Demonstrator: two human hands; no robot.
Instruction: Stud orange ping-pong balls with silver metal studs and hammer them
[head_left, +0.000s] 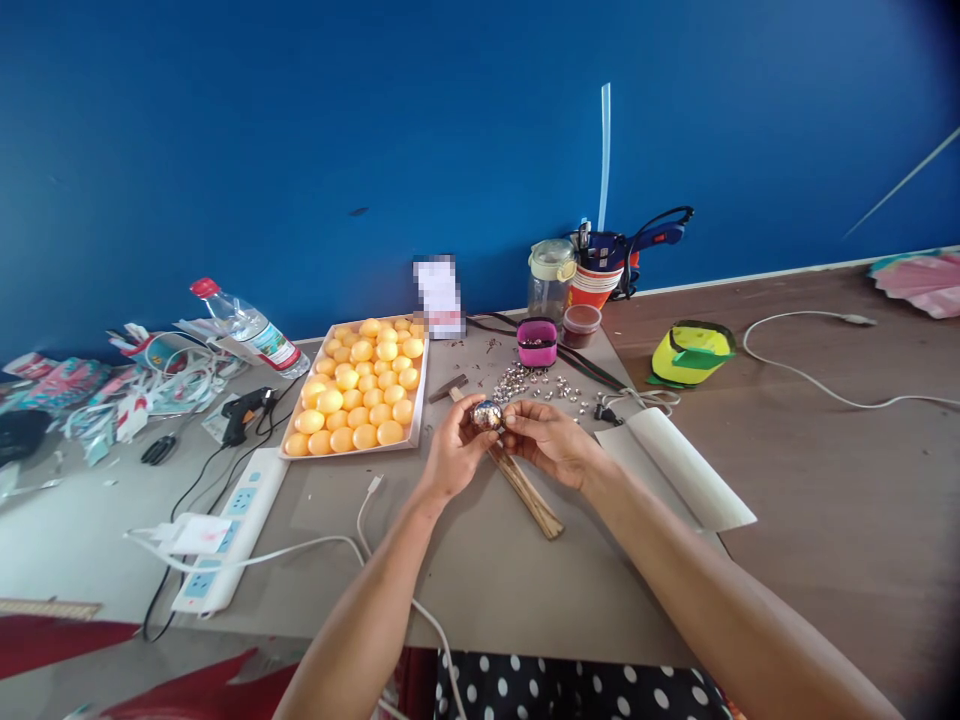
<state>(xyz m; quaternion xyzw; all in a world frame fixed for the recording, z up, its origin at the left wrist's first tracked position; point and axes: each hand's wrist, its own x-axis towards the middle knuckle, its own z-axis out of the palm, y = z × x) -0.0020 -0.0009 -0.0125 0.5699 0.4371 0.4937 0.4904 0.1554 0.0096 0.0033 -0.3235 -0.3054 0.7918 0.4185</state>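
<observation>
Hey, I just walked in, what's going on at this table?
A person is holding a shiny rounded object between the fingers of the left hand and right hand, above a wooden-handled hammer. Small shiny pieces lie scattered beyond, by a pink container. A tray of orange balls sits to the left.

Above a grey table (510, 595), a left hand (455, 450) grips a shiny silver ball (487, 414) as the fingertips of a right hand (553, 440) meet its side; whether they pinch something small is hard to tell. A hammer (527, 490) lies beneath, silver beads (512, 382) scatter near a purple pouch (537, 345), and orange balls (364, 436) fill a tray (423, 390) beside a red-capped bottle (255, 330).
</observation>
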